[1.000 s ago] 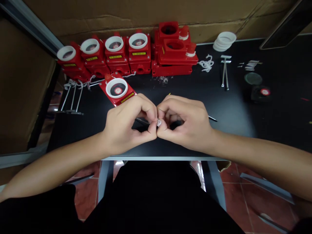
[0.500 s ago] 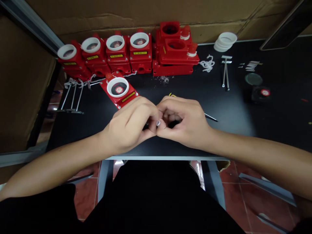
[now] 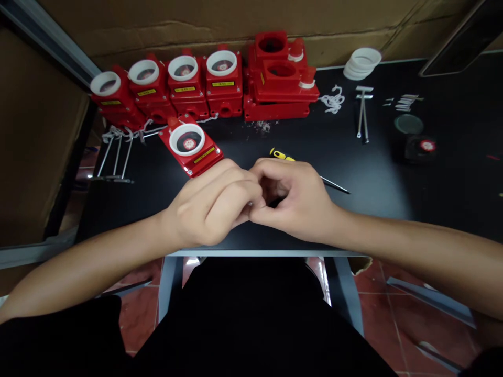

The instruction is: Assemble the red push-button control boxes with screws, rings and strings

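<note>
My left hand point(image 3: 220, 204) and my right hand point(image 3: 293, 199) meet fingertip to fingertip above the front of the black table. Both are closed in a pinch. Between them only a speck of something small and shiny shows; the fingers cover the rest, so its kind cannot be told. Just beyond my left hand lies a red box point(image 3: 192, 145) with a white ring, a dark round window and a yellow label. Behind my right hand rests a screwdriver point(image 3: 278, 154), its yellow handle and thin dark shaft partly hidden by the hand.
Several similar red boxes point(image 3: 184, 89) line the back, beside stacked red housings point(image 3: 281, 94). White rings point(image 3: 362, 64), white cord point(image 3: 333, 100), T-shaped metal rods point(image 3: 363, 115), small pins point(image 3: 407, 102), a glass disc point(image 3: 408, 124) and a dark part point(image 3: 420, 149) lie rightward. More rods point(image 3: 116, 159) lie left.
My left fingers have curled further over the small shiny thing, which showed more plainly before. My right hand has shifted slightly left, uncovering more of the screwdriver. The view has moved a little.
</note>
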A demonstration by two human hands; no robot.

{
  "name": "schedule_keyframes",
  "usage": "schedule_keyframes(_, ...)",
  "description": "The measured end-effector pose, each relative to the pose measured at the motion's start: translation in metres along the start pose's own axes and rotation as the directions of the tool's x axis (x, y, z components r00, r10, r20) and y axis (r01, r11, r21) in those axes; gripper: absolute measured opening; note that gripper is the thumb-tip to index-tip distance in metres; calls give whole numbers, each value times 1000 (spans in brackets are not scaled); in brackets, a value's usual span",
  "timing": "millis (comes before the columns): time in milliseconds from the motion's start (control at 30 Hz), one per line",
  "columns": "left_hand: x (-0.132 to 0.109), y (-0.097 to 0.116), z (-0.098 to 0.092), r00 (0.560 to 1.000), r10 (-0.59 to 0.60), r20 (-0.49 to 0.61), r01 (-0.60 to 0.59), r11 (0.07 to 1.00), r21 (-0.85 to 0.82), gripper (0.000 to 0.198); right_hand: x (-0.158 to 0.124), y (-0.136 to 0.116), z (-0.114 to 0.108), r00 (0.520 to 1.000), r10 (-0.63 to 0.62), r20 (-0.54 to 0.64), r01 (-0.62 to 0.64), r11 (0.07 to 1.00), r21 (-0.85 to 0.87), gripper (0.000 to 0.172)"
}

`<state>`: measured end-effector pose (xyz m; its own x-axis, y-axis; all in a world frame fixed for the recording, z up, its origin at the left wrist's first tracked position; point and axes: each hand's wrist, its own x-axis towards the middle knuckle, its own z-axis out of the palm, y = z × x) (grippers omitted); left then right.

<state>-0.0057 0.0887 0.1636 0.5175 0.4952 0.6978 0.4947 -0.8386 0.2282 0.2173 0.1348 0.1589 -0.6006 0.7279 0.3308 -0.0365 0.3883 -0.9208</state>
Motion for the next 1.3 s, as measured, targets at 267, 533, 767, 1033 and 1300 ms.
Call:
schedule_keyframes(267,-2,-9,1,999,45,-8,-45,998,-32,9,4,-5,-1,935,288,205,-339,894,292,11)
schedule_keyframes(533,8,-2,-8,994,-104,-33,99,987,-123,28,4,-3,-6,990,131,59,-140,972,188,13)
schedule_keyframes(767,10,6,-18,970,-240,31,242,963,-119,17,-3,0,-5,980,-196,-48,186,969,-162,17)
schedule_keyframes(1033,9,7,-14,931,-352,100,366,899,-240,16,-5,4,-6,967,-253,-19,244,949,-199,17)
schedule_keyframes(1300,10,6,-15,975,-214,58,217,975,-40,18,-5,3,-1,983,-177,-53,168,976,-137,15)
